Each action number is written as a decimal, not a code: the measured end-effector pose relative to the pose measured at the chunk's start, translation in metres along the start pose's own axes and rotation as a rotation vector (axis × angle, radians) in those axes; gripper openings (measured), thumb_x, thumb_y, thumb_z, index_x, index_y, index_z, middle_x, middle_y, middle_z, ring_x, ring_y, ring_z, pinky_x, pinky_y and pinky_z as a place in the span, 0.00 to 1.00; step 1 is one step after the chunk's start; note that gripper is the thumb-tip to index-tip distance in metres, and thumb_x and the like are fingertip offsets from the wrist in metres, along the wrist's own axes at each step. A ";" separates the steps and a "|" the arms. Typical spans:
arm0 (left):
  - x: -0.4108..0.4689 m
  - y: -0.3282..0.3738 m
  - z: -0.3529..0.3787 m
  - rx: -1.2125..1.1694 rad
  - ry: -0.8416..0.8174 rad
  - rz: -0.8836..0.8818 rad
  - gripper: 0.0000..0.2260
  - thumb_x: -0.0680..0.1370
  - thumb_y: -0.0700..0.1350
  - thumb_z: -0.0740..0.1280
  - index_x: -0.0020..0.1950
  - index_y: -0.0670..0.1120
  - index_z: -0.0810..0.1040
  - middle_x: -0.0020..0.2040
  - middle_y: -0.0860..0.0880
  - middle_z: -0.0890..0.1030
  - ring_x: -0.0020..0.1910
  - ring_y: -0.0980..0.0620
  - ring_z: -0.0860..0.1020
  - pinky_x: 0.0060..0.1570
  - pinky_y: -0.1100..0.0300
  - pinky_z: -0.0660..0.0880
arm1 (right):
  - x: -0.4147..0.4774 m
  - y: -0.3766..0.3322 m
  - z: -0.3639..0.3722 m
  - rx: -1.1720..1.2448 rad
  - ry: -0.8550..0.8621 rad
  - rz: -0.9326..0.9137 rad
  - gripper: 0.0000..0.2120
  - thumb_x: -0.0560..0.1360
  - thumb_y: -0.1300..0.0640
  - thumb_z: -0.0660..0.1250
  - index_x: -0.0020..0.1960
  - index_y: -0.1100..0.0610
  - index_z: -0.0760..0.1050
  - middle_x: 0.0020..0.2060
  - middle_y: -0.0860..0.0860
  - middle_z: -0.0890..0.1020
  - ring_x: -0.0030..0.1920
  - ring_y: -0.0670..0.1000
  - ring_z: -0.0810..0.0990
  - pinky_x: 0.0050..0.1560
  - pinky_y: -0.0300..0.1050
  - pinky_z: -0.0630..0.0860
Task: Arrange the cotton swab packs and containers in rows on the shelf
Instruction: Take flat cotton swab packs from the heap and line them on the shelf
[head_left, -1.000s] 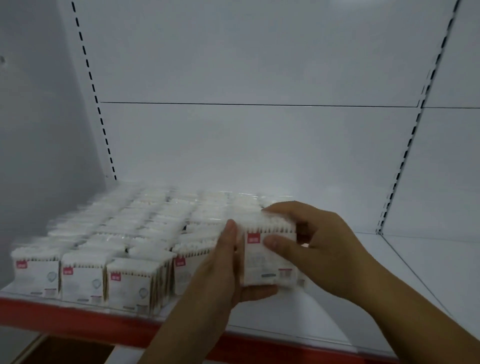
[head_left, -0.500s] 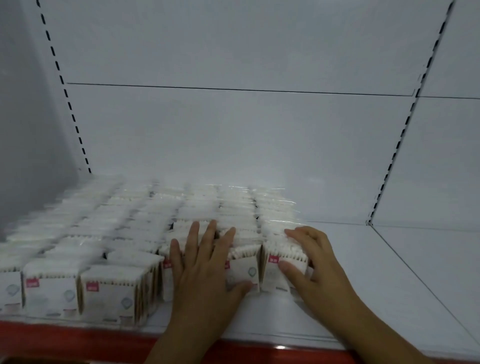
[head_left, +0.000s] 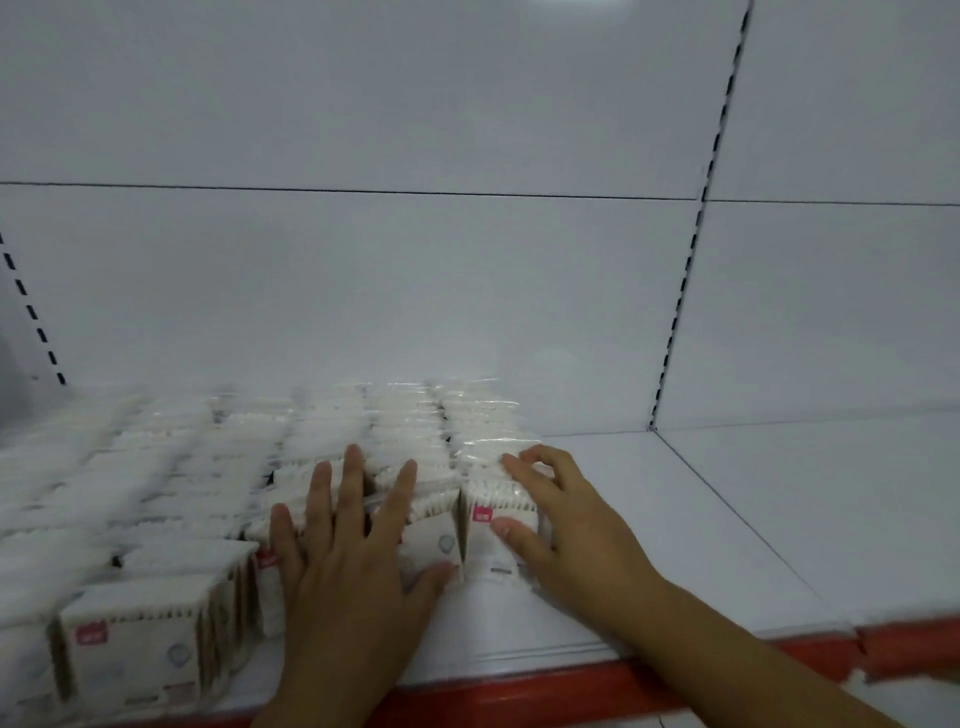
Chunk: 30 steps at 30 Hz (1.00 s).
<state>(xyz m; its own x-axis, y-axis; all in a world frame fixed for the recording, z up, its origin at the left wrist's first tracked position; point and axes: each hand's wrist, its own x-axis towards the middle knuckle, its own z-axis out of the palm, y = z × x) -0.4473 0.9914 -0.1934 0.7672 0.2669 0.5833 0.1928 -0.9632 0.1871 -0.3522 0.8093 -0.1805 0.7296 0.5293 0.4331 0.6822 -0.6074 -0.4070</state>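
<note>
Several rows of white cotton swab packs (head_left: 171, 499) with red labels fill the left half of the white shelf (head_left: 701, 530). My left hand (head_left: 348, 561) lies flat with spread fingers on the front packs of two middle rows. My right hand (head_left: 561, 525) grips the front pack of the rightmost row (head_left: 485, 530), thumb on its face and fingers curled over its top. That pack stands upright against the row behind it.
The shelf's right half is bare white board. A red front edge (head_left: 571, 680) runs along the shelf. White back panels rise behind, with slotted uprights (head_left: 685, 270) at right and far left.
One second ago both hands held a pack in the air. It now stands at the front of the rightmost row, and my left hand has flattened onto the neighbouring packs.
</note>
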 end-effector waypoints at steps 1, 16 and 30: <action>0.000 0.002 -0.001 0.032 -0.034 -0.012 0.38 0.64 0.67 0.63 0.72 0.53 0.70 0.74 0.41 0.66 0.73 0.38 0.62 0.69 0.46 0.45 | -0.001 -0.001 0.000 -0.051 0.004 -0.015 0.30 0.77 0.37 0.57 0.76 0.44 0.55 0.71 0.39 0.56 0.65 0.43 0.66 0.60 0.42 0.71; 0.081 0.263 -0.058 -0.199 -0.589 0.225 0.29 0.80 0.63 0.47 0.79 0.55 0.49 0.80 0.52 0.44 0.78 0.52 0.39 0.75 0.52 0.41 | -0.075 0.138 -0.205 -0.516 -0.219 -0.126 0.31 0.81 0.40 0.51 0.78 0.48 0.46 0.78 0.54 0.43 0.77 0.54 0.42 0.75 0.52 0.42; 0.044 0.685 0.055 -0.355 -0.785 0.778 0.30 0.81 0.63 0.48 0.79 0.51 0.51 0.80 0.51 0.48 0.78 0.51 0.44 0.76 0.52 0.46 | -0.298 0.375 -0.454 -0.635 -0.242 0.522 0.31 0.79 0.45 0.58 0.78 0.49 0.49 0.78 0.55 0.49 0.77 0.55 0.48 0.75 0.54 0.51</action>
<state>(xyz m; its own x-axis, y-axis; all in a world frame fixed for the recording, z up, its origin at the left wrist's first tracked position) -0.2478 0.3416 -0.0828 0.7957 -0.6056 0.0104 -0.5843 -0.7629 0.2770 -0.3355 0.1547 -0.0977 0.9821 0.1581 0.1023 0.1534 -0.9868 0.0522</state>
